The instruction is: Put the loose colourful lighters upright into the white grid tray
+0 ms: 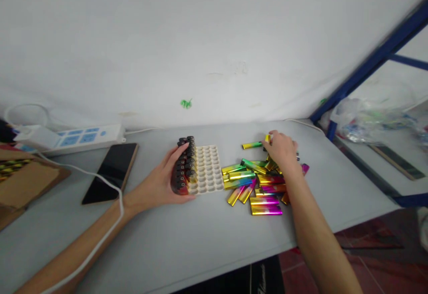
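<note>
A white tray with rows of round holes lies flat on the table. Upright lighters with black tops fill its left columns; the columns on the right show bare holes. My left hand is wrapped round the tray's left side, fingers at the back, thumb along the front. To the right spreads a loose pile of shiny lighters in gold, green and purple. At the back of that pile, my right hand pinches a gold lighter; its other fingers partly hide what lies under them.
Left of the tray lie a dark phone, a white power strip and a cardboard box. A white cable crosses over my left forearm. A blue metal frame and plastic bags stand at the right.
</note>
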The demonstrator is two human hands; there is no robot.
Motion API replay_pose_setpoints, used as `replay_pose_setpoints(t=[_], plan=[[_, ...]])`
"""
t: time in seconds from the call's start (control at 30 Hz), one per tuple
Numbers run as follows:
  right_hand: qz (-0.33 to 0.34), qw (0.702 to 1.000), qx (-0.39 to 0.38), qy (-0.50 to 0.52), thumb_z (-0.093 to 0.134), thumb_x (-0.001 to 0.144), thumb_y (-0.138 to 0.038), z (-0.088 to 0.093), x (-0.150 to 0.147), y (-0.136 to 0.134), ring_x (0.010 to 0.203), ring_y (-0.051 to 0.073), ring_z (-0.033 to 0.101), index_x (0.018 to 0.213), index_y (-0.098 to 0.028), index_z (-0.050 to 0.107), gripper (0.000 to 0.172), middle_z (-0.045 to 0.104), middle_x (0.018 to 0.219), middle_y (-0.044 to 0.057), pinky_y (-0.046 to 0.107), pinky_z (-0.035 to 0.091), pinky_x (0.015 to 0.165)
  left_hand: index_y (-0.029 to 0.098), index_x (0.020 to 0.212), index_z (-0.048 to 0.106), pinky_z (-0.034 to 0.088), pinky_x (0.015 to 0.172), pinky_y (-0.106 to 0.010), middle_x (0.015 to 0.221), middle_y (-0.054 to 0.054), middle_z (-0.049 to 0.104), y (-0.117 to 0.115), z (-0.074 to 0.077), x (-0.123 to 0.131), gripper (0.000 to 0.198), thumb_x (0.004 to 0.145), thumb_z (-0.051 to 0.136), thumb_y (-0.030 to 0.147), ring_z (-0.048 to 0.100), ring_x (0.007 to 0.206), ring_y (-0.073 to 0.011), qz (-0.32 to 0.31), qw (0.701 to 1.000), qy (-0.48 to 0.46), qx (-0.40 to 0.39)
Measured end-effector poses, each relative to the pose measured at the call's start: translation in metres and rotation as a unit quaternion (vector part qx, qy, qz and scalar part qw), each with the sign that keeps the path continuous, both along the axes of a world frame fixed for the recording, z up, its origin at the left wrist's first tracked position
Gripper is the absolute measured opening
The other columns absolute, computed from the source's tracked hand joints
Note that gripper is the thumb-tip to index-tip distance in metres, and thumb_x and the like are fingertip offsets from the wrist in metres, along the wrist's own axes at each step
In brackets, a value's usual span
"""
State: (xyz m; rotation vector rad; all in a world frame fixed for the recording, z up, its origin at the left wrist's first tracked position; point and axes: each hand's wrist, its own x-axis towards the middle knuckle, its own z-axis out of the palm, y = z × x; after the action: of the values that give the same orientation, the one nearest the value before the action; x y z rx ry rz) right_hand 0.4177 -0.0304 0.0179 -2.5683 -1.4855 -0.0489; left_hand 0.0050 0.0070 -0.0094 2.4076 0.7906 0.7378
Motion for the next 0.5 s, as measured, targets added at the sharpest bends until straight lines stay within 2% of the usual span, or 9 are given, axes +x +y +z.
replay_pose_setpoints(t=[0.1,0.17,0.23,0.3,0.4,0.5], plan=[[0.02,0.999,0.029,0.004,0.059,0.109,-0.028,-0.003,-0.009,0.005,0.125,0.041,0.074,0.148,-0.013,0.067,0.043,0.083,0.124,0.023,0.063,0.041,0.122,0.044,0.185,0.007,0.043,0.138,-0.073,0.187,-0.014,0.035,0.0,-0.001,0.0,0.153,0.07,0.106,0.047,0.042,0.169,-0.0527,-0.002,1.0,0.002,0.004],[0.042,0.995,0.083,0.021,0.055,0.108,-0.026,-0.003,-0.009,0.007,0.122,0.04,0.074,0.142,-0.011,0.069,0.04,0.083,0.12,0.023,0.06,0.044,0.12,0.043,0.186,0.006,0.042,0.138,-0.073,0.187,-0.014,0.035,0.0,-0.001,0.001,0.153,0.07,0.106,0.047,0.041,0.17,-0.0529,-0.003,1.0,0.001,0.01],[0.086,0.981,0.161,0.065,0.051,0.109,-0.031,-0.001,-0.009,0.007,0.114,0.038,0.075,0.137,-0.012,0.071,0.039,0.082,0.112,0.022,0.052,0.05,0.111,0.044,0.185,0.007,0.042,0.138,-0.072,0.187,-0.013,0.036,0.0,-0.001,0.001,0.15,0.072,0.105,0.047,0.041,0.17,-0.0526,-0.004,1.0,-0.002,0.012],[0.145,0.954,0.214,0.152,0.05,0.112,-0.041,0.001,-0.012,0.005,0.095,0.032,0.076,0.14,-0.015,0.068,0.042,0.081,0.097,0.014,0.043,0.055,0.095,0.045,0.185,0.008,0.044,0.138,-0.072,0.187,-0.011,0.037,0.0,-0.001,0.001,0.149,0.072,0.105,0.048,0.043,0.169,-0.0528,-0.006,1.0,-0.006,0.008],[0.22,0.906,0.216,0.289,0.051,0.113,-0.055,0.006,-0.025,0.0,0.068,0.022,0.064,0.145,-0.019,0.064,0.051,0.071,0.08,0.0,0.033,0.048,0.073,0.046,0.185,0.008,0.045,0.137,-0.073,0.186,-0.012,0.037,0.0,-0.001,0.001,0.152,0.07,0.106,0.047,0.044,0.168,-0.0532,-0.006,1.0,-0.011,0.009],[0.249,0.874,0.219,0.355,0.059,0.11,-0.057,0.014,-0.047,-0.005,0.062,0.017,0.052,0.143,-0.022,0.068,0.049,0.06,0.073,-0.006,0.03,0.04,0.065,0.045,0.186,0.008,0.047,0.136,-0.072,0.185,-0.011,0.038,0.0,-0.003,0.0,0.153,0.069,0.106,0.049,0.045,0.167,-0.0532,-0.001,1.0,-0.009,0.006]])
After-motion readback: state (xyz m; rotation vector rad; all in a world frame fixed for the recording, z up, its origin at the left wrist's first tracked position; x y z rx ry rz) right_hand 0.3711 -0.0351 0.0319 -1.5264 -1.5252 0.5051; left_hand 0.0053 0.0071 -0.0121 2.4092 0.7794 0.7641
